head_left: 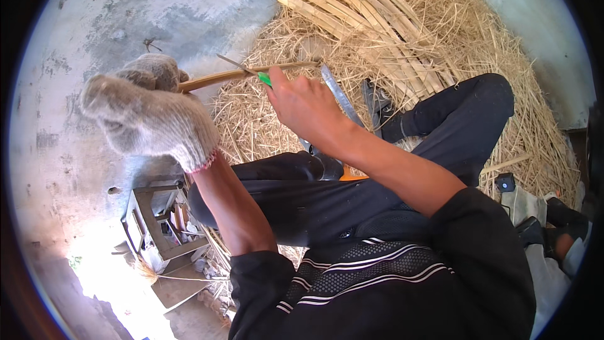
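My left hand (148, 104) wears a thick off-white knitted glove with a pink-red cuff edge. Its fingers are closed around one end of a bamboo strip (214, 78), which runs rightward past my right hand. In my bare right hand (305, 104) is a knife with a green handle (265, 79). The knife's thin blade (233, 62) points up and left, crossing the strip and seeming to touch it. Just right of the strip's far end stands a flat grey metal bar (340, 94), its lower end hidden behind my right forearm.
Bamboo strips (384, 25) lie in a pile on shavings (491, 50) that cover the floor ahead and right. A stained pale wall (182, 6) rises at left. A wooden frame (182, 249) stands lower left. My bent legs (459, 113) lie beneath my arms. Another person (560, 239) sits at right.
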The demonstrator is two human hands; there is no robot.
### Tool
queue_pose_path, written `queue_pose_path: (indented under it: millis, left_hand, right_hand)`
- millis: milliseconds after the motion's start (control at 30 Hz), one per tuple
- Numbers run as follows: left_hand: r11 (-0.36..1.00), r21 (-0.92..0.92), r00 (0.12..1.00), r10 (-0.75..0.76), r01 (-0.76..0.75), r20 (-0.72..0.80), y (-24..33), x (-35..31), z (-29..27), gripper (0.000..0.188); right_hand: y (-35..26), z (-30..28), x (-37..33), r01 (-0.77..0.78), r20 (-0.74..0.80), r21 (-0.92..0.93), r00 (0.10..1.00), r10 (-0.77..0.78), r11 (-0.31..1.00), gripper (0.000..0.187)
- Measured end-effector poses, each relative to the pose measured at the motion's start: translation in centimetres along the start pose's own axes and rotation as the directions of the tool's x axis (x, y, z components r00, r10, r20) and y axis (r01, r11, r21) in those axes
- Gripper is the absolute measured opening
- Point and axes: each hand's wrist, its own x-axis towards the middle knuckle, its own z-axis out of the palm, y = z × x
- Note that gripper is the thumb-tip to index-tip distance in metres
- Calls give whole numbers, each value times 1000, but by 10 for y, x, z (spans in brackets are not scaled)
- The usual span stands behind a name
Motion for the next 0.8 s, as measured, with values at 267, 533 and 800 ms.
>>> queue_pose_path:
  millis: [267,533,800]
  left_hand:
    - [993,-120,965,25,7,261,6,-5,-6,49]
    - [977,-166,958,-84,134,275,22,-4,7,48]
    - [891,-279,912,-270,358,309,12,11,6,46]
  right_hand:
    - [-8,-9,-24,-118,4,-54,993,118,992,12]
    - [38,-46,-12,-665,716,683,691,-100,302,35]
    - [38,-17,-26,72,-140,522,990,3,850,35]
